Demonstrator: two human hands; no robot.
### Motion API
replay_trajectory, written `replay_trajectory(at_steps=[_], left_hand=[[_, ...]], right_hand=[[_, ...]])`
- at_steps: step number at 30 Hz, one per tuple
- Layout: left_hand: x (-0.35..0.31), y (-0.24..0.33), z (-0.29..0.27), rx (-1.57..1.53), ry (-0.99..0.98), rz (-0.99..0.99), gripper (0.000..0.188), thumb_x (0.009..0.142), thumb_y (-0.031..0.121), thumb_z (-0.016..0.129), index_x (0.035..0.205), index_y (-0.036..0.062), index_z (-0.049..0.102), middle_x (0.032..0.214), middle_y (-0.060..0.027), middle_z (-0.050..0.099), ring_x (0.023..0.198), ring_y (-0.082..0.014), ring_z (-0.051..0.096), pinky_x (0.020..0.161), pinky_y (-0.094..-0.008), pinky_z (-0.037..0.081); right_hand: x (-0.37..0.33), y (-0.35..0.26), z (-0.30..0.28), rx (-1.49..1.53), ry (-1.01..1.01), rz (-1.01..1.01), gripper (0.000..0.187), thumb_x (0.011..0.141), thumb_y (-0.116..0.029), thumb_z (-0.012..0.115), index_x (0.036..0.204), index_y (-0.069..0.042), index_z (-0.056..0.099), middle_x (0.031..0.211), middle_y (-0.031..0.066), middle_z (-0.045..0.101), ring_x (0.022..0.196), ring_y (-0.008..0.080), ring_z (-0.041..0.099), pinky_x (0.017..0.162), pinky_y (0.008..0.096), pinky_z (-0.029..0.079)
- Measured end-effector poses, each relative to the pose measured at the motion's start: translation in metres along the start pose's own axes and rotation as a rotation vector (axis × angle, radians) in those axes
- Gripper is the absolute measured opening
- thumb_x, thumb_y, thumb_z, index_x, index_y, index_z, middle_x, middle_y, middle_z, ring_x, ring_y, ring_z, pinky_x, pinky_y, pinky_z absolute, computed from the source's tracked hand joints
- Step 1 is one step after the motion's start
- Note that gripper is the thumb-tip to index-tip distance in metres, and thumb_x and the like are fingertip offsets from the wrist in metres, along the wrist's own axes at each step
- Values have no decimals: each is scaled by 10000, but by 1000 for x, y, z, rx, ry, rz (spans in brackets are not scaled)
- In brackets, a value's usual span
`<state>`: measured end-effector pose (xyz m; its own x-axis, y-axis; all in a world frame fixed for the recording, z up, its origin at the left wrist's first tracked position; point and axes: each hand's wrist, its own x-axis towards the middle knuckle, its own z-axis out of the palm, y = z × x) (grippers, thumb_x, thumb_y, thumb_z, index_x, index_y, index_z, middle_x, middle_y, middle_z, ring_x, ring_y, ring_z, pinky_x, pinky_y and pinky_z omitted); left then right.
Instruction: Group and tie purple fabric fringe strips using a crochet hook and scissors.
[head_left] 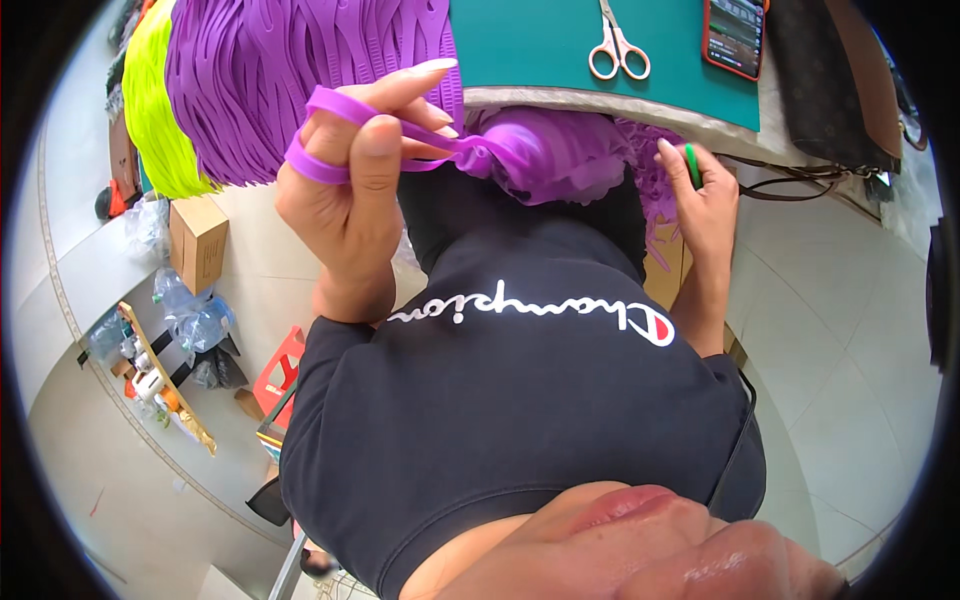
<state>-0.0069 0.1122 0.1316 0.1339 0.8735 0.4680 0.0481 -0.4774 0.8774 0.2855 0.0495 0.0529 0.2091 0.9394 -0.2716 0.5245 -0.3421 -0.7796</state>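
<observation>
A purple rubber strap point(325, 104) loops round the fingers of my left hand point(350, 190), which is closed on it. From there the strap runs twisted to a bunched purple piece point(550, 150) on my lap. My right hand point(708, 195) is closed on a small green curved thing point(692, 165) between thumb and forefinger; its exact kind is hidden by the fingers. Thin purple scraps point(655, 195) hang beside that hand. Just beyond my left hand, a thick pile of purple rubber straps point(310, 70) drapes over the table edge.
On the green mat point(530, 60) lie pink-handled scissors point(618, 55) and a phone point(735, 35) in a red case. Yellow straps point(150, 110) hang at the far left, a brown bag point(835, 80) at the right. A cardboard box point(197, 240) and plastic bottles point(195, 315) stand at left.
</observation>
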Motion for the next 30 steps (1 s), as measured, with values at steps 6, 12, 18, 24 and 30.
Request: replay_trajectory(at_steps=[6,12,18,24,30], left_hand=[[9,5,32,-35,-163,-163,253,983,100,506,981,-105,655,984,-146,678,753,-139,640,592,-233,540],[-8,-55,47,-501,-261,-252,498,904,312,649,1224,-52,534,1280,-166,517,1069,-208,589,923,-345,472],[-34,-72,51,-272,-372,-627,175,909,76,623,1044,-30,654,895,-36,666,819,-109,624,755,-238,501],[-35,-76,51,-414,-303,-725,159,929,98,614,1022,-23,657,867,-16,642,760,-56,567,675,-192,444],[-40,-77,53,-388,-292,-766,171,900,142,669,979,-10,664,823,2,635,731,-37,568,620,-184,468]], right_hand=[[25,-78,52,307,-208,-911,537,665,-106,845,1142,-8,617,980,101,629,894,176,605,743,301,499],[23,-67,44,682,-357,-289,155,816,-41,735,919,-4,625,765,11,625,661,81,569,604,208,437],[49,-62,30,1037,-331,16,78,914,-134,646,943,-73,607,711,-68,522,479,-1,312,431,190,206],[62,-55,36,1092,-402,94,88,919,-159,643,953,-101,586,741,-63,551,477,-6,329,415,172,211],[56,-56,40,1026,-376,84,83,921,-152,642,973,-104,600,725,-74,519,492,-1,323,434,179,209]])
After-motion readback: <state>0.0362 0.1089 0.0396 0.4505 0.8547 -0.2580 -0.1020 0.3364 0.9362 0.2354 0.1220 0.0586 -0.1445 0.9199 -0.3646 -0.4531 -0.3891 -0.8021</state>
